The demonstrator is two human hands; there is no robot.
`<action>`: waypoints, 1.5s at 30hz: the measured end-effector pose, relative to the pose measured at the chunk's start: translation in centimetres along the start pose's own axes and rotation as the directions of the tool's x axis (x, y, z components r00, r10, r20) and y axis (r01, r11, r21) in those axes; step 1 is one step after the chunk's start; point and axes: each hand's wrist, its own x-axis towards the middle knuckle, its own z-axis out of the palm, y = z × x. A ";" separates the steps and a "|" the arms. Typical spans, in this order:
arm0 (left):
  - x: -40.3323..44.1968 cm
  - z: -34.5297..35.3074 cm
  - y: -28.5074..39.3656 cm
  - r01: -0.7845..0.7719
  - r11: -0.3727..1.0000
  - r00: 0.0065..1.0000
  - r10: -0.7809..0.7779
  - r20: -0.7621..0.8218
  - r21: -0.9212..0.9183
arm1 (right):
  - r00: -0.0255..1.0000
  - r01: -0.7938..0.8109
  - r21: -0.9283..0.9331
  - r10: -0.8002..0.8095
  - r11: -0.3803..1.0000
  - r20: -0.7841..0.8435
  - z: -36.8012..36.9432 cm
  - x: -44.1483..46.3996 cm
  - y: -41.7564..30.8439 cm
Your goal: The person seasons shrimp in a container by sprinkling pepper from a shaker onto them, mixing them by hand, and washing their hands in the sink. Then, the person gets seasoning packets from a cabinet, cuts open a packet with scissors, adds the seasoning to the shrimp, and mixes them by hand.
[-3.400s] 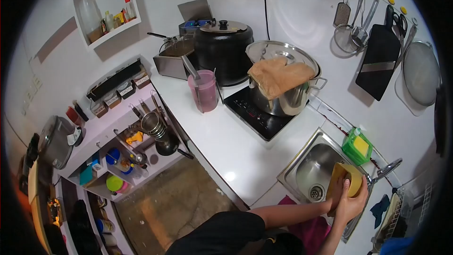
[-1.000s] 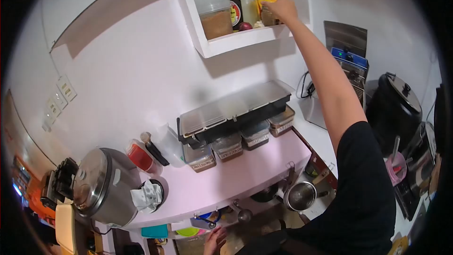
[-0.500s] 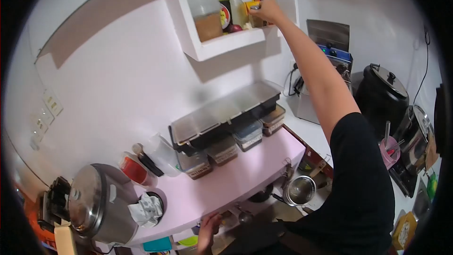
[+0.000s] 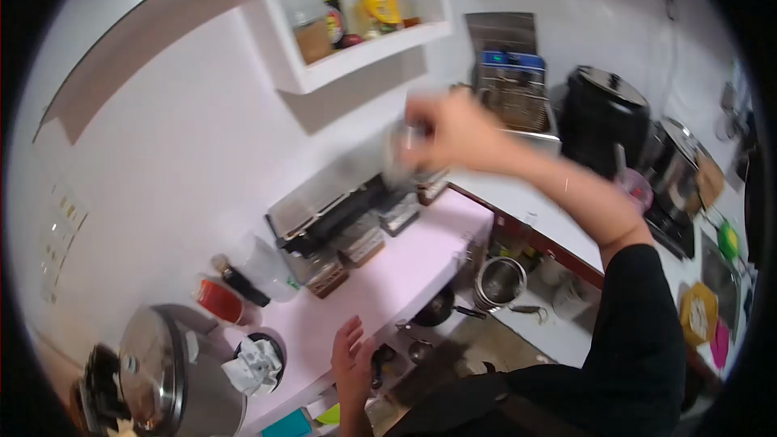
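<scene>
My right hand [image 4: 457, 133] is raised over the far end of the pink counter, blurred by motion. Its fingers are closed around a small greyish jar-like container [image 4: 396, 154], too smeared to name more exactly. Behind it stands the condiment caddy [image 4: 324, 198] with translucent lids, and lidded, labelled plastic tubs [image 4: 362, 244] sit in front of that. My left hand [image 4: 352, 356] is held low at the counter's front edge, fingers apart, with nothing in it.
A white wall shelf [image 4: 368, 47] holds bottles and a yellow pack [image 4: 382, 10]. To the left stand a large steel pot [image 4: 154, 368] and a red-filled bottle [image 4: 220, 301]. A fryer [image 4: 511, 97] and a black pot [image 4: 603, 117] are at right, a strainer [image 4: 500, 283] below.
My right hand has come down from the shelf, bringing the small container. My left hand has risen and its fingers have spread. The view has shifted to the right.
</scene>
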 end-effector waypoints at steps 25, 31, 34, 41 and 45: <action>-33.1 38.4 -0.3 -0.371 0.920 0.111 0.181 0.977 -0.128 | 0.597 -0.789 -0.049 0.747 0.612 -0.293 -13.7 -63.0 -4.1; -38.0 45.3 2.4 -0.146 0.989 -0.170 0.005 0.985 -0.031 | 0.602 -0.771 0.014 0.737 0.636 -0.308 -21.2 -69.2 -4.5; -38.8 48.9 2.5 -0.159 0.986 -0.194 0.024 0.981 -0.056 | 0.688 -0.672 -0.046 0.600 0.739 -0.409 -23.3 -70.8 -2.3; -37.1 61.2 2.5 -0.253 0.908 -0.018 0.342 0.940 -0.335 | 0.690 -0.703 -0.246 0.555 0.668 -0.464 -32.4 -72.0 4.1; -35.6 66.4 3.6 -0.244 0.929 0.028 0.294 0.955 -0.279 | 0.590 -0.786 -0.222 0.593 0.577 -0.548 -36.5 -75.9 8.5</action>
